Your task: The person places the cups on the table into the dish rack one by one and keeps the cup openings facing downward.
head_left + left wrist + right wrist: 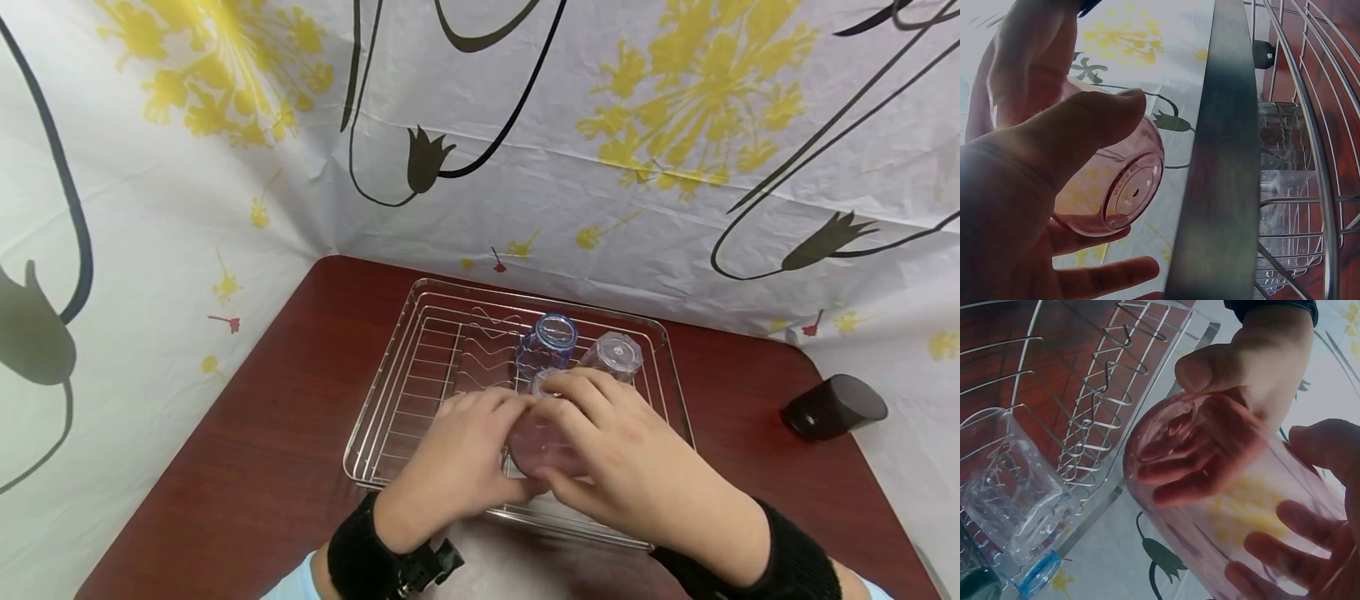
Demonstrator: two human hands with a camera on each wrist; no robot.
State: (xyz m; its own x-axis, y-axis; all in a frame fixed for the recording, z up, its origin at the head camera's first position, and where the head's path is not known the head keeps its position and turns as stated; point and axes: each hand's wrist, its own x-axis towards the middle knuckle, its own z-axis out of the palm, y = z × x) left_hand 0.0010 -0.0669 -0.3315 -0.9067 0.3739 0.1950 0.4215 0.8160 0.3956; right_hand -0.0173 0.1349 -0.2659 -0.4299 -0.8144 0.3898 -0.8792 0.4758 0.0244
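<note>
A see-through pink glass (542, 442) is held between both hands above the front of the wire dish rack (386, 375). My left hand (457, 454) grips its base end; in the left wrist view the thumb lies across the pink glass (1138, 187), with fingers on the far side. From the other side my right hand (622, 450) holds it, fingers spread along its wall in the right wrist view. Behind the hands, a blue glass (547, 342) and a clear glass (615, 354) stand upside down in the rack. Another clear glass (547, 380) is mostly hidden by the right hand.
The rack sits on a dark red-brown table (255, 467). To its right, a dark cup (834, 407) lies on its side near the table edge. Wavy wire dividers (487, 354) run through the rack's middle. A patterned white sheet (480, 225) closes off the back and sides.
</note>
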